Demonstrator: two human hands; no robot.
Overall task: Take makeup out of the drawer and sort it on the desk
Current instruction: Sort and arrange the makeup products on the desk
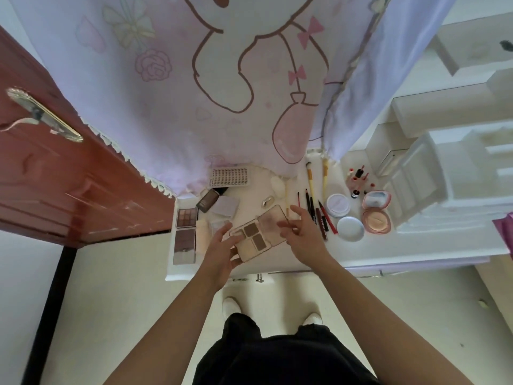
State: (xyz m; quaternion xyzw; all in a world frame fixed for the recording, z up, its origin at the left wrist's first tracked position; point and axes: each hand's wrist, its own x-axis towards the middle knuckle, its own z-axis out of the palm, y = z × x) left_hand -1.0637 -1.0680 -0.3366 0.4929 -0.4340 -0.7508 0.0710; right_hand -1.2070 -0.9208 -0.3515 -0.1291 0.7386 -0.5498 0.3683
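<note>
The open palette [255, 237] is held over the tabletop [402, 247] near its front edge, long axis running front-left to rear-right; the left hand [222, 252] grips the pan end in its fingers, and the right hand [305, 234] pinches the lid end.

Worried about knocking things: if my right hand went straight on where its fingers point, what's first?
The right hand would first meet the open palette's lid, right at its fingers; past that, probably the small silver item, depth unclear.
</note>
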